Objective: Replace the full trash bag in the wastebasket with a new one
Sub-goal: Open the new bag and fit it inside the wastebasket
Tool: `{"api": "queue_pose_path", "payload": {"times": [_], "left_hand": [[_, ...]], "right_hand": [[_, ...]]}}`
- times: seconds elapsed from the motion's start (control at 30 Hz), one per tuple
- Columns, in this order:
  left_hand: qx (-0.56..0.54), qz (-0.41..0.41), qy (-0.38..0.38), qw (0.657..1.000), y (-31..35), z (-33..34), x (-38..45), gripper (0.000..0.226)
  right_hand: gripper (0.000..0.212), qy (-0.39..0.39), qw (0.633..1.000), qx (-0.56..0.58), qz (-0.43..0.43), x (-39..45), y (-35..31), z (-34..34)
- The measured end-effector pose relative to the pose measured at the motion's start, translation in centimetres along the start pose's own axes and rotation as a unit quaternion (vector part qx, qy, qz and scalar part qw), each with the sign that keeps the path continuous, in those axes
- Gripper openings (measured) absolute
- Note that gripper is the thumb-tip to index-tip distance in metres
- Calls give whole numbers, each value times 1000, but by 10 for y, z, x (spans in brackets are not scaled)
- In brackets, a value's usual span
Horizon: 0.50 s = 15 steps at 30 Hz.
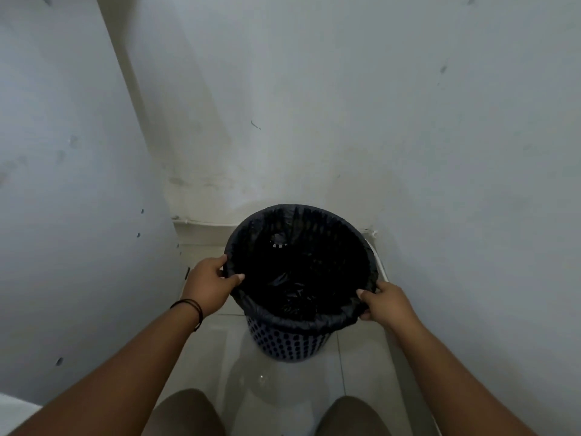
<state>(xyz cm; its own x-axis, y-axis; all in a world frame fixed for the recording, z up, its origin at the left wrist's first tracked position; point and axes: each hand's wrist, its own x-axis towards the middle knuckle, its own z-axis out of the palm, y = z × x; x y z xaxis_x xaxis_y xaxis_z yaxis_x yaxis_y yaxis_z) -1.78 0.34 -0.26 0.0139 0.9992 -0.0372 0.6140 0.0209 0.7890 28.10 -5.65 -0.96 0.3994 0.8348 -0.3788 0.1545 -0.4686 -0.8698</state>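
A round wastebasket (287, 343) with a perforated blue-grey wall stands on the tiled floor in a narrow corner. A black trash bag (298, 272) lines it, its edge folded over the rim all the way round. The inside is dark; crumpled black plastic shows near the bottom. My left hand (210, 286) pinches the folded bag edge at the left side of the rim, thumb on the inside. My right hand (388, 305) grips the bag edge at the near right of the rim, fingers curled round it.
Grey-white walls close in on the left (63, 184), behind (314, 105) and on the right. A low ledge (204, 229) runs behind the basket. Pale floor tiles (283, 388) lie between the basket and my knees (188, 413).
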Motion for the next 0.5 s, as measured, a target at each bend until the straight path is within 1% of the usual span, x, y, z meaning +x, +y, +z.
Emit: {"api": "queue_pose_path", "payload": {"times": [0.1,0.23,0.37,0.43,0.5], "left_hand": [[6,-6,10,1000,-2,2,26,47],[15,21,29,999,3,7,56,43],[19,57,54,997,-1,14,77,33],[19,72,45,996,-4,16,86,29],[12,62,31,998,-3,18,95,33]], "right_hand": [[36,11,1000,6,-25,26,-12,7],[50,41,999,6,-25,59,-28,14],[47,39,999,-13,-25,89,-34,12],[45,32,999,-24,-26,101,-39,11],[44,37,999,-33,-14,111,-44,10]]}}
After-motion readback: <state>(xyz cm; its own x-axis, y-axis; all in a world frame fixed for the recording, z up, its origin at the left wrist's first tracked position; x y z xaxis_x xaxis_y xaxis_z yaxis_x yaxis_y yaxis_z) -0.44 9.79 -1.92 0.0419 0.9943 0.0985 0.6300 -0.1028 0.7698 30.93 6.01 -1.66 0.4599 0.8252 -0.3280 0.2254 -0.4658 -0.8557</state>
